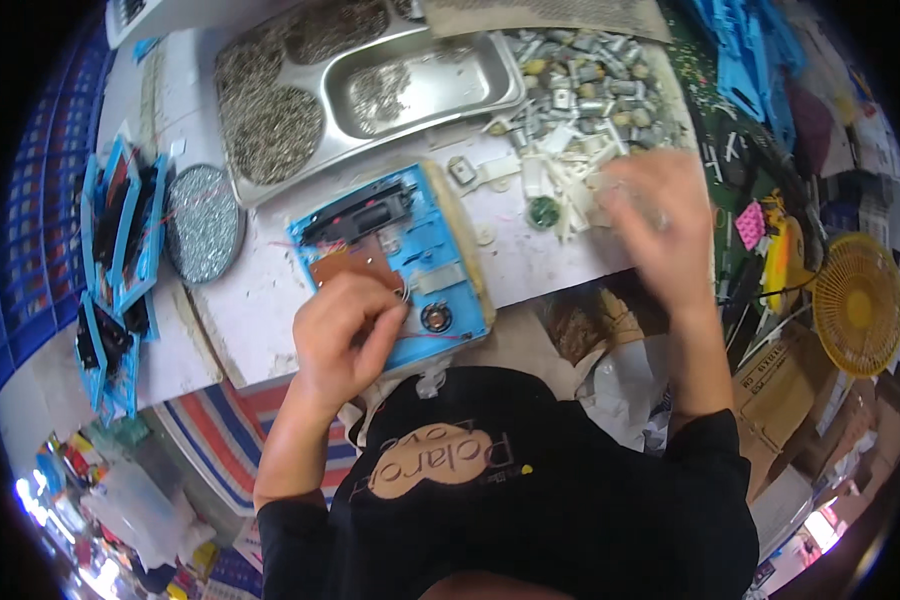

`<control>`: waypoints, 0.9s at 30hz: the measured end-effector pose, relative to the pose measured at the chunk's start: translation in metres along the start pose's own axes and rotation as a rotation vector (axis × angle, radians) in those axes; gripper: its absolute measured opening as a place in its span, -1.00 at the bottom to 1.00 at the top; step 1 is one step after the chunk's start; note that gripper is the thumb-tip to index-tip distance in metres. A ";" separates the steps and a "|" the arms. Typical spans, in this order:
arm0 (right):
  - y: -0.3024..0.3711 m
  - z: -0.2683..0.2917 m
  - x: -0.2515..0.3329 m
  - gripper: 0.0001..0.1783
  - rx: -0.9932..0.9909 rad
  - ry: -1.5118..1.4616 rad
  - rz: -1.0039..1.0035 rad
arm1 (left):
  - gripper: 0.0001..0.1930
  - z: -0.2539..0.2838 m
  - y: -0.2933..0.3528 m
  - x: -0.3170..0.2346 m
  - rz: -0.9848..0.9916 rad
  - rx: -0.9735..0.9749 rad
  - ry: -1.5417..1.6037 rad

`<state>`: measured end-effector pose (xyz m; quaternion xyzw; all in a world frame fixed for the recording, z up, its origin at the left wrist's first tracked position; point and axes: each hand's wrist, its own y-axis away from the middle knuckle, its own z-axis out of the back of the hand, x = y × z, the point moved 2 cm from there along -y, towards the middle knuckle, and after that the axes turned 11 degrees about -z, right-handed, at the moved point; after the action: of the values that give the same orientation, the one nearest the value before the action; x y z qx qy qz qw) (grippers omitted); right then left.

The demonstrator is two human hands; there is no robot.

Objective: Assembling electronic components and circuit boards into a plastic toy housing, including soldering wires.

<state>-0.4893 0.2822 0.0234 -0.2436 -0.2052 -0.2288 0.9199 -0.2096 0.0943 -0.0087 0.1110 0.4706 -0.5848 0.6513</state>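
A blue plastic housing (440,245) lies on the bench in front of me, its inside facing up. In it are a black part (370,212) along the far side, a brown circuit board (365,262), a grey-white strip (437,279) and a small round part (436,317). My left hand (345,325) rests on the near left of the housing with fingers curled and thumb pressed in, beside thin wires; what it pinches is hidden. My right hand (660,225) is over the near side of a pile of white plastic parts (570,185); motion blurs its fingers.
A metal tray (420,122) of small screws stands at the back, with small metal motors (590,80) heaped to its right. At left are a round dish (205,225) of small metal pieces and stacked blue housings (120,250). A yellow fan guard (858,303) is far right.
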 end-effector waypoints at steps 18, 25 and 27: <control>-0.046 0.001 0.038 -0.64 0.145 -0.137 0.135 | -0.71 -0.018 -0.112 -0.031 0.137 0.161 0.149; -0.012 0.006 0.059 -0.64 0.452 -0.473 0.047 | -0.72 -0.024 -0.115 -0.040 0.335 0.557 0.443; -0.004 0.012 0.050 -0.68 0.490 -0.592 -0.050 | -0.72 -0.027 -0.112 -0.038 0.344 0.583 0.496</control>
<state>-0.4535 0.2695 0.0587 -0.0670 -0.5164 -0.1151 0.8459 -0.3152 0.1056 0.0509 0.5051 0.4027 -0.5318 0.5477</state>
